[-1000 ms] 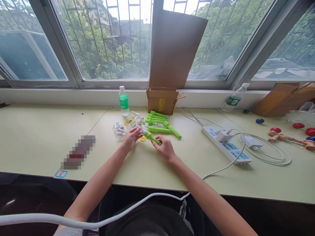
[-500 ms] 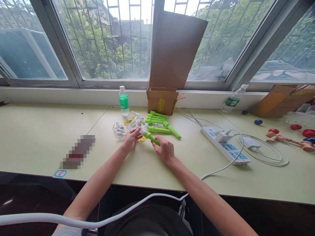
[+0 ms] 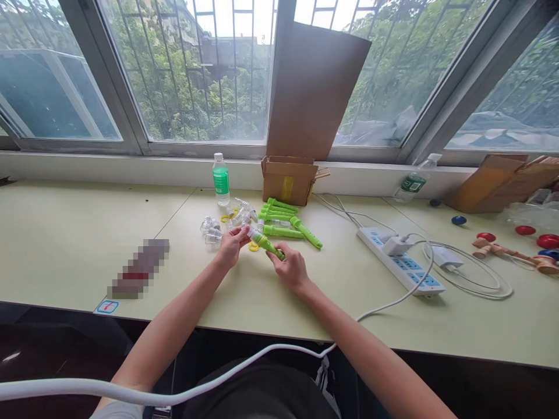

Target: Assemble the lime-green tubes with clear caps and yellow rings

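Lying toward the left of the pale table point(image 3: 65, 233) is a dark, pixelated object point(image 3: 140, 270), too obscured to identify, with a small blue-edged sticker point(image 3: 107, 306) below it at the front edge. A thick white cable point(image 3: 144, 397) crosses the foreground from the left. Farther right, clear plastic pieces point(image 3: 212, 231) sit in a loose cluster, and an upright bottle point(image 3: 221, 181) with a green label stands just behind them. The left hand point(image 3: 233, 247) is next, its thumb and fingers closed narrowly on the clear end of a green stick point(image 3: 268, 246). That stick slants between the two hands, in front of the cluster, clear end toward the upper left; a yellow ring point(image 3: 253, 247) lies just beneath it. At its lower, green end, the right hand point(image 3: 290, 266) grips with curled fingers. Behind the hands, more green sticks point(image 3: 283, 231) lie grouped before a small cardboard box point(image 3: 288, 183). Next comes a white power strip point(image 3: 404, 265) with a plugged-in adapter point(image 3: 397, 245). Past it are a tilted bottle point(image 3: 413, 183), a blue ball point(image 3: 459, 220), a wooden toy point(image 3: 502, 249), red balls point(image 3: 525, 230) and an open carton point(image 3: 484, 185).
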Demonstrator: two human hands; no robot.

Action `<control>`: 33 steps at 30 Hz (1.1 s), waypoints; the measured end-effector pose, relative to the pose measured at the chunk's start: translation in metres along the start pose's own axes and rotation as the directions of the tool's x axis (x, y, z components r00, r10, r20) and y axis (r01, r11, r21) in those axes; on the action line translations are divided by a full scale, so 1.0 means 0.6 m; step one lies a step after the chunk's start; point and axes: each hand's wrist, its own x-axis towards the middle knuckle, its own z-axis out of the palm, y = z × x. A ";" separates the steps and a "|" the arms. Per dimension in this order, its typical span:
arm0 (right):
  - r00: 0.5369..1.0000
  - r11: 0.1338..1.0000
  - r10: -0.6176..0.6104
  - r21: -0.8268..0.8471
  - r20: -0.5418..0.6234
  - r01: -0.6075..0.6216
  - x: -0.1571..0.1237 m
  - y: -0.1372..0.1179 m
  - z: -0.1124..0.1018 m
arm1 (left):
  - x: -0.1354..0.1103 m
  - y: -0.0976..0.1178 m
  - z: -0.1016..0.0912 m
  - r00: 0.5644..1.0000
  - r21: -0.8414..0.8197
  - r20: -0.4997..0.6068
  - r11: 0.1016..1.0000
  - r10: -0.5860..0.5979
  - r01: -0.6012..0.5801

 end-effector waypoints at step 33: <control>0.995 0.998 -0.065 0.016 -0.070 0.066 0.001 0.007 0.004 | 0.001 -0.004 0.000 0.994 -0.162 0.102 0.985 -0.038 0.054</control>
